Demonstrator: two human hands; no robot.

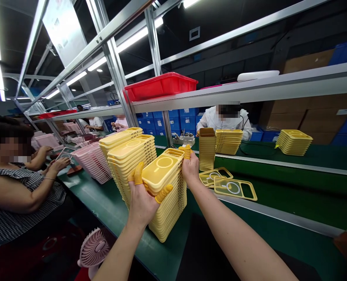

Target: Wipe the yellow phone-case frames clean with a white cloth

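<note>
Green assembly belt (109, 207) runs under aluminium shelving, carrying a tall stack of yellow phone cases (169, 207). Above that stack, the left hand (141, 207), wearing yellow finger cots (138, 173), and the right hand (191, 168) both grip a yellow phone case (160, 171) by its edges. Right of the stack lie two flat yellow case frames (234, 188); left of it, pink cases (93, 162) stand stacked. A bump could topple the tall, unbraced stack, and the smooth case could slip from the cots.
</note>
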